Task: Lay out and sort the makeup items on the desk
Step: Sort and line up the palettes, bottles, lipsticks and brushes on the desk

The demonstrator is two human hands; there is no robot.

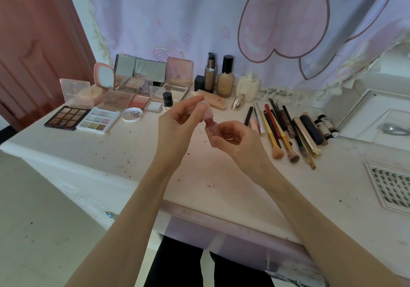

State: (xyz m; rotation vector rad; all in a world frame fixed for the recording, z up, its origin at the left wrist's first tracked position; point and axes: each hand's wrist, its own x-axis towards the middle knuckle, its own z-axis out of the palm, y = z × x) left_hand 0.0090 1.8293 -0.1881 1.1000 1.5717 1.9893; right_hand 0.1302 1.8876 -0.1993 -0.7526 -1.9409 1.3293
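Note:
Above the middle of the white desk (pixel 133 153) both hands hold a small pink lip-gloss tube (pixel 209 124). My left hand (pixel 177 120) pinches its pale cap end at the top. My right hand (pixel 235 138) grips the tube's lower body with curled fingers. Open eyeshadow palettes (pixel 66 118) (pixel 97 120) and blush compacts (pixel 138 102) lie at the back left. Foundation bottles (pixel 225 76) stand at the back centre. A row of brushes and pencils (pixel 279 127) lies to the right of my hands.
A round white lid (pixel 133 115) lies next to the palettes. A false-lash tray (pixel 392 187) sits at the right edge, with a mirror tray (pixel 377 118) behind it. A patterned curtain hangs behind the desk. A red door (pixel 33 42) stands at the left.

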